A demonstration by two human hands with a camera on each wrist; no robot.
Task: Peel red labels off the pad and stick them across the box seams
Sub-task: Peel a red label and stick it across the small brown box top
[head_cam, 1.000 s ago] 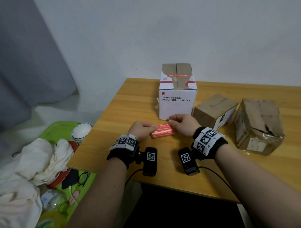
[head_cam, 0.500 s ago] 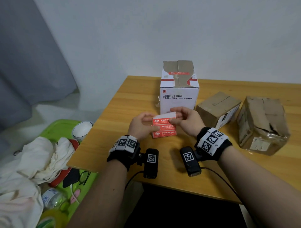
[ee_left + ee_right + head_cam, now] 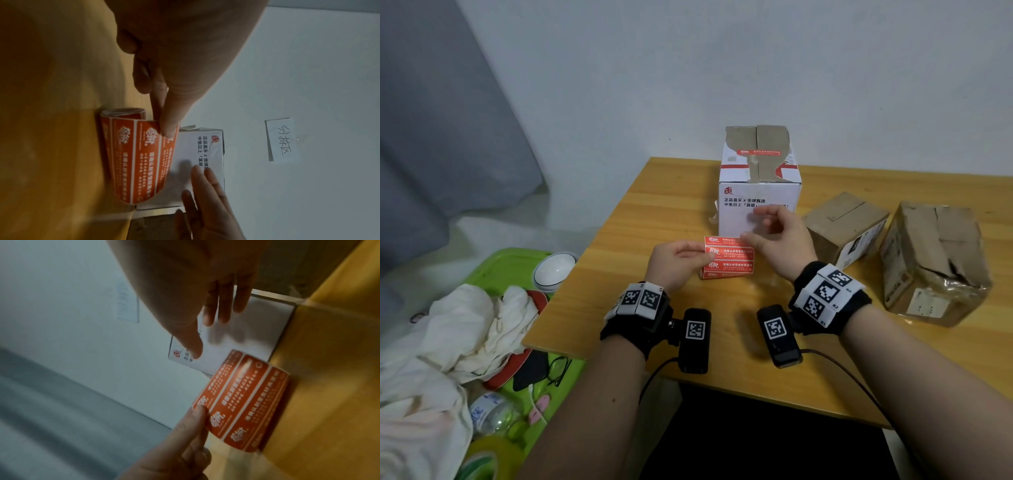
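A pad of red labels (image 3: 729, 257) stands on its edge on the wooden table (image 3: 654, 212), in front of a white box (image 3: 756, 205). My left hand (image 3: 705, 253) pinches the pad's left end; in the left wrist view its thumb presses the curved top sheet (image 3: 135, 159). My right hand (image 3: 763, 226) hovers over the pad's right end with relaxed fingers and holds nothing, as the right wrist view (image 3: 202, 337) shows. One red label (image 3: 758, 151) lies across the seam on top of the white box.
Two brown cardboard boxes (image 3: 846, 226) (image 3: 935, 260) stand to the right of the white box. Below the table's left edge sit a green tray (image 3: 510, 274), a white bowl (image 3: 554, 270) and white cloth (image 3: 448, 342). A paper note (image 3: 281, 139) hangs on the wall.
The pad went from lying flat under both hands to being raised on its edge. My right hand lifted the top sheet, then let go and drew back above it.
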